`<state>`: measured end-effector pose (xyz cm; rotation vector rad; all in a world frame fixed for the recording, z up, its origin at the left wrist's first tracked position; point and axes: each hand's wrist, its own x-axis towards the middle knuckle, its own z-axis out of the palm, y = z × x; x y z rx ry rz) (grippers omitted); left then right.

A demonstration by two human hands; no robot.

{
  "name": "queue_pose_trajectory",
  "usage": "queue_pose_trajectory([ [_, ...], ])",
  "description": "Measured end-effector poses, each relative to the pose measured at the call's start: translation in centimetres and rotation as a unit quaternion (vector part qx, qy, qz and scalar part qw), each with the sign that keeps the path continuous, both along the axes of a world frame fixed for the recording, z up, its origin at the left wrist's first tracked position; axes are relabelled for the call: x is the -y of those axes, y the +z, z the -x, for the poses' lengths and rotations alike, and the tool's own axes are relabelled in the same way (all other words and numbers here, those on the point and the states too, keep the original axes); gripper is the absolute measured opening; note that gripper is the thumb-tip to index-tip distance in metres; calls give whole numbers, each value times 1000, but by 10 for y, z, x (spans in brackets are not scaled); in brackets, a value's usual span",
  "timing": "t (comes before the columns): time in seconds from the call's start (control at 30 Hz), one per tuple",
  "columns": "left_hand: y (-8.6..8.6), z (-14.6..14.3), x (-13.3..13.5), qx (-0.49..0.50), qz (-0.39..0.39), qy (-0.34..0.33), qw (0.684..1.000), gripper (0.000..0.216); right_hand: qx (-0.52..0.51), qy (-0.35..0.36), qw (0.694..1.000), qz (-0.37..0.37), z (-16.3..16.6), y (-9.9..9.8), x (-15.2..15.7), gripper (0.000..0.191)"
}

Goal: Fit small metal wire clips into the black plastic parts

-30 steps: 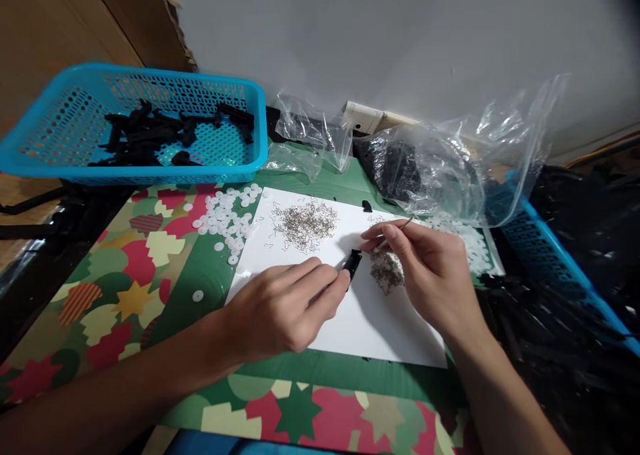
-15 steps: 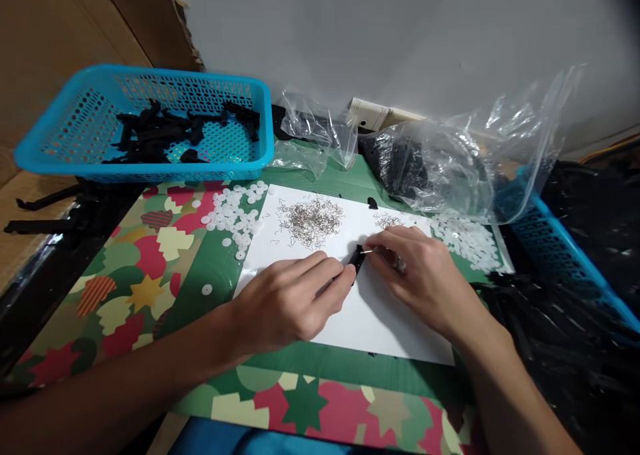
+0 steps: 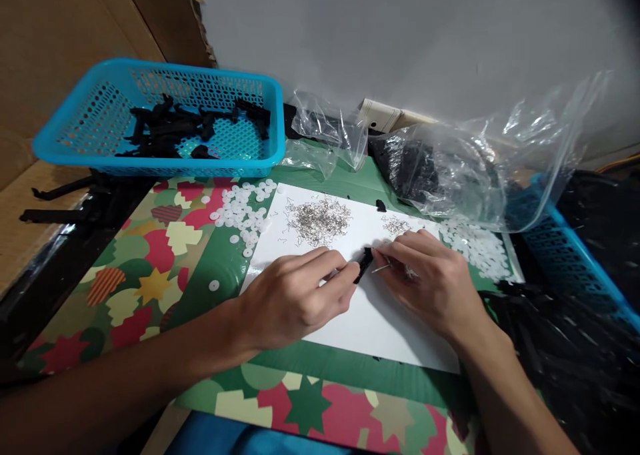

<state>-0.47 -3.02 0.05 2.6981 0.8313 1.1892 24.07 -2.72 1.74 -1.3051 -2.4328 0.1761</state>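
My left hand (image 3: 305, 295) is closed around a small black plastic part (image 3: 365, 264), its far end sticking up past the fingertips. Close against that end, my right hand (image 3: 425, 268) pinches a thin metal pin-like tool (image 3: 382, 267); what else lies under its curled fingers is hidden. Both hands are over a white sheet (image 3: 400, 335). Beyond them on the sheet lie a large heap of tiny bent wire springs (image 3: 320, 220) and a smaller heap of the same kind (image 3: 396, 225).
White plastic discs (image 3: 243, 211) lie left of the sheet, more white pieces (image 3: 475, 248) to its right. A blue basket (image 3: 160, 169) of black parts stands back left. Clear plastic bags (image 3: 465, 168) lie at the back. Black parts (image 3: 555, 335) and another blue basket (image 3: 575, 248) are right.
The metal tool has tilted and moved off the end of the black part, drawn slightly back with my right hand. My left hand keeps its hold. The whole view has shifted a little.
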Motion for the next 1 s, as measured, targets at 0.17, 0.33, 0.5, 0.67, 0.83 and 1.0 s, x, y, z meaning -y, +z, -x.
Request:
queue_pose_trajectory([
  [0.17, 2, 0, -1, 6, 37, 4, 999, 14, -29, 17, 999, -28, 0, -8, -2, 24],
  [0.33, 1, 1, 0, -4, 40, 5, 999, 14, -56, 34, 996, -53, 3, -10, -5, 25],
  [0.5, 5, 2, 1, -16, 19, 9, 1000, 14, -24, 52, 998, -13, 1, -6, -5, 16],
  [0.67, 4, 3, 1, -38, 8, -1, 999, 16, -13, 6, 999, 31, -4, 3, -1, 16],
  [0.83, -1, 3, -1, -82, 51, -20, 995, 23, -110, -52, 990, 69, -10, 13, -2, 22],
  [1.0, -1, 3, -2, -112, 87, -18, 990, 27, -177, -54, 982, 47, -9, 10, -6, 23],
])
